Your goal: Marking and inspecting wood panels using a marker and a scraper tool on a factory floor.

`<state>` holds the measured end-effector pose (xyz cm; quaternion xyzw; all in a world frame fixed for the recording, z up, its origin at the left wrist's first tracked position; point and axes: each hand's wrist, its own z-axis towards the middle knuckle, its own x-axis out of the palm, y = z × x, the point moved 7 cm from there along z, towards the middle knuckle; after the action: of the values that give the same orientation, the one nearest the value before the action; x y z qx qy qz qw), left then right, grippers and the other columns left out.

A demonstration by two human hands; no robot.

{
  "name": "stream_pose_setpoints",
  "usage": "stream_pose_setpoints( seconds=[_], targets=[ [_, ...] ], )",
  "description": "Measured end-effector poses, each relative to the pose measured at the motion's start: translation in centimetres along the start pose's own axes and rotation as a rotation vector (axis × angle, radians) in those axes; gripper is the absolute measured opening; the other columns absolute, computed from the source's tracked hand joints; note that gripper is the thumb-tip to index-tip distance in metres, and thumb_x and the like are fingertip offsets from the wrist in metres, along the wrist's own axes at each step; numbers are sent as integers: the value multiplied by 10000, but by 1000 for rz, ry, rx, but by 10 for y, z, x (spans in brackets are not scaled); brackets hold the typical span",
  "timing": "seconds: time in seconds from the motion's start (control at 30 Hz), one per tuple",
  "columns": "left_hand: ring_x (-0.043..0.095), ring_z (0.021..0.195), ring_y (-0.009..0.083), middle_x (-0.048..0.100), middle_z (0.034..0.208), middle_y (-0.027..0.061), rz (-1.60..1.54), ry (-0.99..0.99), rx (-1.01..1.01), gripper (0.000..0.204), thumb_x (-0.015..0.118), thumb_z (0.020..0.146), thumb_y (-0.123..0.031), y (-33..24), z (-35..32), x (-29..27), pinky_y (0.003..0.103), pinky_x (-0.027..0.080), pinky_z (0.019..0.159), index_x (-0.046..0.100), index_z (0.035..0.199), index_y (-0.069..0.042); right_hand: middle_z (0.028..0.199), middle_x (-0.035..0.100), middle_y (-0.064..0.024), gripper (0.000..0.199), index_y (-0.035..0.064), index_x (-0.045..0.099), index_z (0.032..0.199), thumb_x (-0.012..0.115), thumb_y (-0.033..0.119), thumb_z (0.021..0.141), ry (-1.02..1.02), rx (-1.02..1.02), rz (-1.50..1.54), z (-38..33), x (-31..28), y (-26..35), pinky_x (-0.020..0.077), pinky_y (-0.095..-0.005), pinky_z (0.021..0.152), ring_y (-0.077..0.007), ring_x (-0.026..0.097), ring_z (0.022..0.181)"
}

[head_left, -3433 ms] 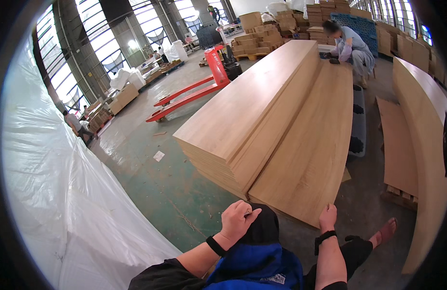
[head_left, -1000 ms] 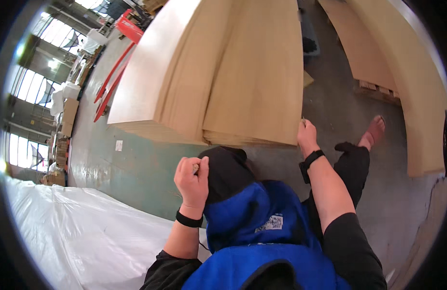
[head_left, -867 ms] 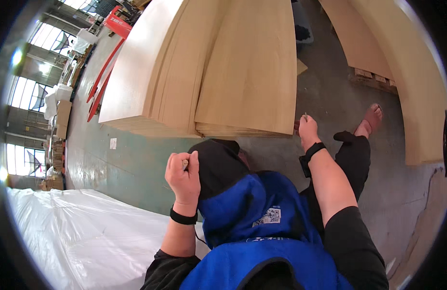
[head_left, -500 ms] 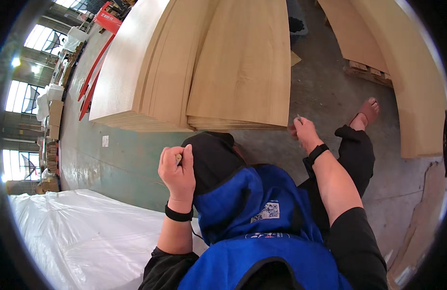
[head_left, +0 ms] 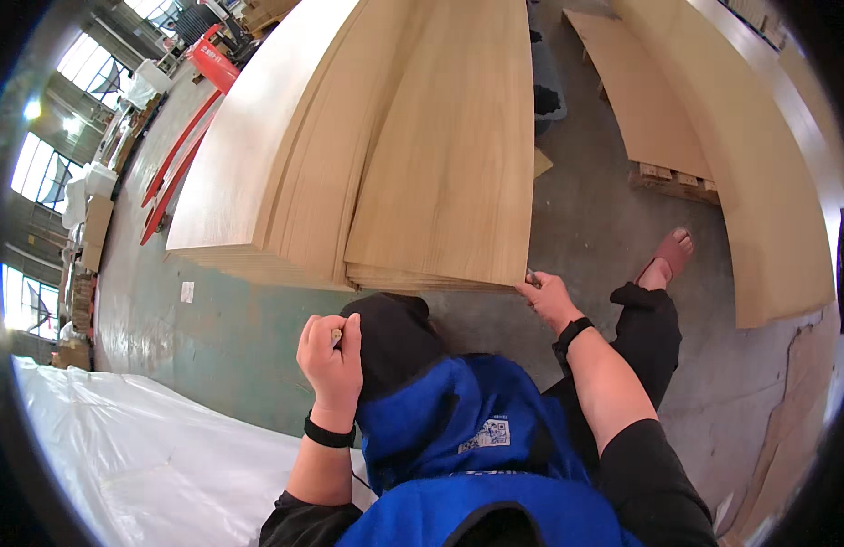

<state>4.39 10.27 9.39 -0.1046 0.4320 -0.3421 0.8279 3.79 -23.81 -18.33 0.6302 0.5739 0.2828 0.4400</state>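
My left hand (head_left: 331, 365) is closed in front of my left knee. Between its thumb and fingers shows the tan end of a small stubby thing (head_left: 336, 338), whose kind I cannot make out. My right hand (head_left: 551, 301) is pinched at the near right corner of the top wood-grain board (head_left: 454, 164). A small grey piece (head_left: 531, 277) shows at its fingertips, mostly hidden by them. That board lies on a stack of thin boards, slightly fanned at the near edge. Directly left stands a taller stack of pale boards (head_left: 248, 155).
White plastic sheeting (head_left: 157, 456) spreads at the lower left. A red pallet jack (head_left: 212, 66) stands at the far left. On the right are a brown sheet on a pallet (head_left: 663, 137) and a long pale panel (head_left: 759, 201). My sandalled foot (head_left: 670, 255) rests on the floor.
My right hand has come up to the top board's near corner, having been just beside it. My left hand keeps its closed hold. The whole view has shifted slightly.
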Motion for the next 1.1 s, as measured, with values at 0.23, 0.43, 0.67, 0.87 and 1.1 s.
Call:
stream_pose_setpoints(
  seconds=[0.23,0.43,0.67,0.87,1.1],
  targets=[
    [484,586,255,501,673,81,-21,4,-17,213,755,844,-64,0,1,1,350,394,544,551,784,-57,805,631,1,262,5,676,992,733,236,883,7,2,-66,-3,-1,2,452,-258,590,-86,557,671],
    [493,590,262,500,670,83,-46,3,-40,221,763,836,-63,0,1,1,358,402,549,549,782,-58,804,637,9,242,21,683,981,716,243,889,52,1,29,-7,1,8,443,-259,581,-83,558,697],
    [495,600,265,507,678,88,-34,-3,12,211,752,849,-63,-3,0,2,355,403,551,551,786,-51,829,656,-6,255,25,702,984,704,262,890,94,-8,-45,-11,-4,15,441,-252,582,-86,566,714],
    [478,600,244,511,684,77,-37,13,-8,209,739,866,-65,-2,1,3,349,396,549,548,784,-48,851,674,-16,248,15,706,1002,707,236,890,88,-13,-3,-9,0,10,453,-255,604,-86,576,725],
    [477,602,241,509,685,78,-4,10,20,211,734,869,-61,-7,1,3,344,395,552,543,781,-47,833,667,-22,252,-17,703,1002,708,211,895,29,-124,-27,-3,0,4,494,-285,682,-107,590,746]
  ],
)
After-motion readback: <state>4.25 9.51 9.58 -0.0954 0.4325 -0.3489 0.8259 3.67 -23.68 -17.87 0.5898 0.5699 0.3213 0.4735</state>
